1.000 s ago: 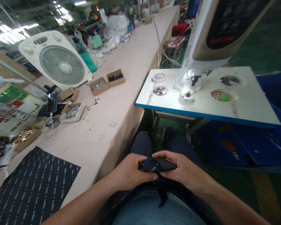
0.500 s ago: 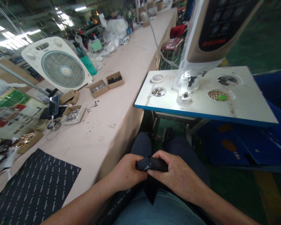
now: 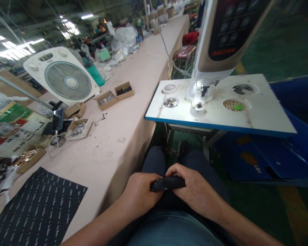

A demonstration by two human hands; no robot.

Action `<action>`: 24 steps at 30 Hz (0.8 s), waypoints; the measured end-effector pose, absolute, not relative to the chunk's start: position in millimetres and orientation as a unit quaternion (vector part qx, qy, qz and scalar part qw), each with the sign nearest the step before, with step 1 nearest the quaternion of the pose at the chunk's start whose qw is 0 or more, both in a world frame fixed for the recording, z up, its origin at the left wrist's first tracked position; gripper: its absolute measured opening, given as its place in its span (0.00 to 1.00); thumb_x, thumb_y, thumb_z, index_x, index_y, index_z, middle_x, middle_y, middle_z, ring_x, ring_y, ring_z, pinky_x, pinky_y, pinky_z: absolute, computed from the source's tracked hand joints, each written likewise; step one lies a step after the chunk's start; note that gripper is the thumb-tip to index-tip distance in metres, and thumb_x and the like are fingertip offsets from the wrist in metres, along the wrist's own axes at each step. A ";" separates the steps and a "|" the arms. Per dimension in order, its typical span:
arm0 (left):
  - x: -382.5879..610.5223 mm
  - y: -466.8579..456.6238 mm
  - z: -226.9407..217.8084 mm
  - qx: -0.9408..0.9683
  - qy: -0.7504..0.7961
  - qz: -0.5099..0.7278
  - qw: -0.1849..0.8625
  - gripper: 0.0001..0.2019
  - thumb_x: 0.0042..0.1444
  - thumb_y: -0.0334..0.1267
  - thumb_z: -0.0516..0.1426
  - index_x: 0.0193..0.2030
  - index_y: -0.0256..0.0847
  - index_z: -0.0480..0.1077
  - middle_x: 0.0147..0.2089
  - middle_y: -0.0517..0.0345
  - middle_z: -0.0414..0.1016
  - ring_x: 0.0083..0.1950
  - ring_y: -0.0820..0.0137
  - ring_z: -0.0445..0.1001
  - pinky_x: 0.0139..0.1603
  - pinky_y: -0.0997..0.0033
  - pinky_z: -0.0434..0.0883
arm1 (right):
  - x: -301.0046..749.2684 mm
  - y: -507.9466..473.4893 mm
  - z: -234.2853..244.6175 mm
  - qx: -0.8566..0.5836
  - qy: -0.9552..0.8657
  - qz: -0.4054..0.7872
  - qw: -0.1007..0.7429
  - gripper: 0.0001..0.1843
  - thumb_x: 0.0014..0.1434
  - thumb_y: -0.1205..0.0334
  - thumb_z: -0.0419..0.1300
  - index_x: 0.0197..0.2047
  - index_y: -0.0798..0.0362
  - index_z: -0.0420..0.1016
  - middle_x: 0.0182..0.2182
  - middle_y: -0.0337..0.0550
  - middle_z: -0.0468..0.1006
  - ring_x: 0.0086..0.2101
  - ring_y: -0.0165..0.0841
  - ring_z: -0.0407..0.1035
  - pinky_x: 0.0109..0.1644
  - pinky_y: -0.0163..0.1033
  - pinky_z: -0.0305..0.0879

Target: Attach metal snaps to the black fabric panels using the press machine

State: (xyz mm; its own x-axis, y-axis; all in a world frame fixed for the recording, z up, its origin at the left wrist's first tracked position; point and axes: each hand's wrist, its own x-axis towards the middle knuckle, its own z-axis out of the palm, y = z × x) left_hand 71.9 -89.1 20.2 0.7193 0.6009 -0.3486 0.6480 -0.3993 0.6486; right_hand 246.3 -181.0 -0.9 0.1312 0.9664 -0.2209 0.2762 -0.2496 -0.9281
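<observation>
Low over my lap, both hands grip a bunched piece of black fabric (image 3: 168,183), folded into a short roll. My left hand (image 3: 143,191) is closed on its left end, thumb on top. Around the right end my right hand (image 3: 191,186) is closed, with the fingers curled over it. A faint bit of white print shows on the fabric; its underside is hidden by my hands. To the left, a black cloth with rows of white lettering (image 3: 38,208) lies flat on the table.
Ahead to the right stands a press machine (image 3: 199,99) on a white blue-edged tabletop (image 3: 220,119) with round cups of small parts. The long table (image 3: 113,136) at left bears a fan (image 3: 69,77), a plugged-in phone (image 3: 58,119) and cardboard boxes of metal fasteners (image 3: 79,129).
The fabric has been turned and rolled tighter between my hands; its hanging pointed end and most of the lettering no longer show. My view has shifted slightly.
</observation>
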 end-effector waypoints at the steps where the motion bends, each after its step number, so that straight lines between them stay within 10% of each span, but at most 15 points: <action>1: 71.8 -90.0 18.8 0.844 0.364 -0.021 0.393 0.10 0.54 0.32 0.55 0.33 0.44 0.78 0.28 0.64 0.76 0.31 0.71 0.74 0.31 0.74 0.58 | 246.5 -181.0 -2.9 -0.646 -0.474 0.458 0.387 0.14 0.50 0.76 0.58 0.37 0.50 0.74 0.29 0.31 0.79 0.30 0.29 0.72 0.33 0.33 0.59; 11: 69.0 -88.5 7.2 0.876 0.339 0.013 0.342 0.07 0.54 0.32 0.56 0.28 0.41 0.74 0.27 0.63 0.75 0.29 0.74 0.71 0.30 0.73 0.55 | 249.3 -177.6 -10.0 -0.639 -0.467 0.466 0.396 0.15 0.49 0.76 0.59 0.39 0.51 0.73 0.28 0.31 0.79 0.29 0.28 0.71 0.32 0.32 0.60; 24: 66.4 -79.7 11.0 0.770 0.364 -0.028 0.524 0.06 0.54 0.36 0.59 0.31 0.36 0.74 0.27 0.64 0.70 0.31 0.73 0.66 0.30 0.75 0.57 | 250.3 -171.5 -5.3 -0.600 -0.492 0.504 0.380 0.18 0.48 0.75 0.59 0.43 0.50 0.74 0.35 0.34 0.81 0.35 0.31 0.73 0.39 0.33 0.61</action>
